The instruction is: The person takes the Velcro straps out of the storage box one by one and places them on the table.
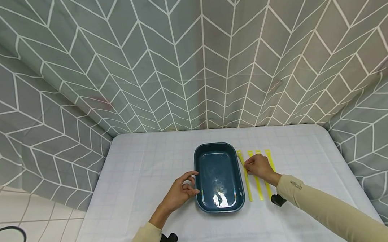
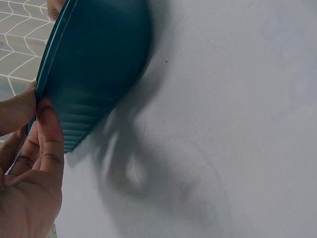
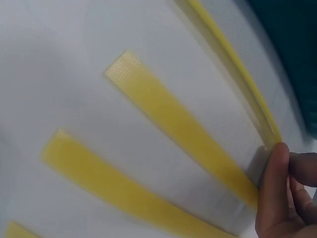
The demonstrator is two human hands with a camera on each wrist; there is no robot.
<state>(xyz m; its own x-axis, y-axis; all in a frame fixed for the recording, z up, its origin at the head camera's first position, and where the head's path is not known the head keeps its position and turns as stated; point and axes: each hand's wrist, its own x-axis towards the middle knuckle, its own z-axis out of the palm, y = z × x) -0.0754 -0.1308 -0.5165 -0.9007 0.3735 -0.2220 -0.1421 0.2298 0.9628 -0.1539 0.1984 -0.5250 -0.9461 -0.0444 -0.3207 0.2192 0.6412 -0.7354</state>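
A dark blue rectangular dish stands on the white-covered table. My left hand grips its left rim; the left wrist view shows thumb and fingers pinching the edge of the dish. Just right of the dish, my right hand pinches a flat yellow strap partway along its length. In the right wrist view this strap stands on edge, bowed, between thumb and finger. Three more yellow straps lie side by side to its right, including one strap close beside the fingers; the hand partly covers them in the head view.
White cloth with faint lines covers the table. Patterned grey curtains hang behind it and on both sides. A black wrist camera sits by the left sleeve, another camera by the right. Tiled floor shows at lower left.
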